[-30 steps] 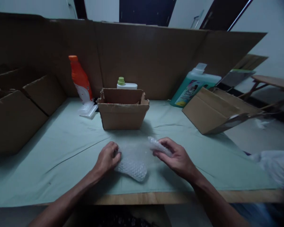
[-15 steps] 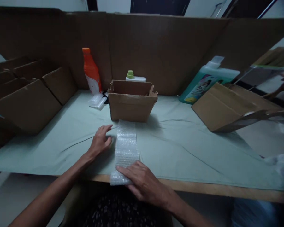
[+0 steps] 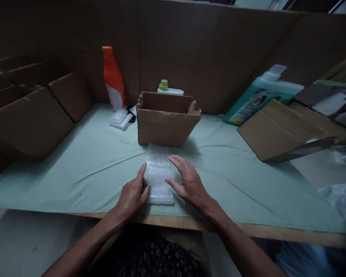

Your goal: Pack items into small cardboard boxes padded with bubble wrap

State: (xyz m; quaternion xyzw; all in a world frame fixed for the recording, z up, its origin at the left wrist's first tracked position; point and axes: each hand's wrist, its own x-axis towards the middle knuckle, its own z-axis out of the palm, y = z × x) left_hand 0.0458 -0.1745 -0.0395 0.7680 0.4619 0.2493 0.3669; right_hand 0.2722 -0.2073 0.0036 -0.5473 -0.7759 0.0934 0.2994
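Note:
A strip of clear bubble wrap (image 3: 158, 175) lies on the pale green cloth, its far end close to the front of a small cardboard box (image 3: 164, 127). My left hand (image 3: 132, 194) is at the strip's left edge, thumb and fingers apart. On the opposite side, my right hand (image 3: 188, 181) has its fingers spread, the tips touching or nearly touching the strip's right edge. Neither hand is wrapped round anything. Whether something lies inside the strip I cannot tell.
An orange bottle (image 3: 114, 82) stands behind small plastic packets (image 3: 121, 118). A green-capped white bottle (image 3: 170, 90) is behind the box. Cardboard boxes (image 3: 25, 121) fill the left side. To the right, a teal jug (image 3: 261, 96) leans by an open carton (image 3: 279, 132).
My right hand has let go of the strip's near end and moved up to its right edge. That end now lies on the cloth, back from the table edge. My left hand has come nearer.

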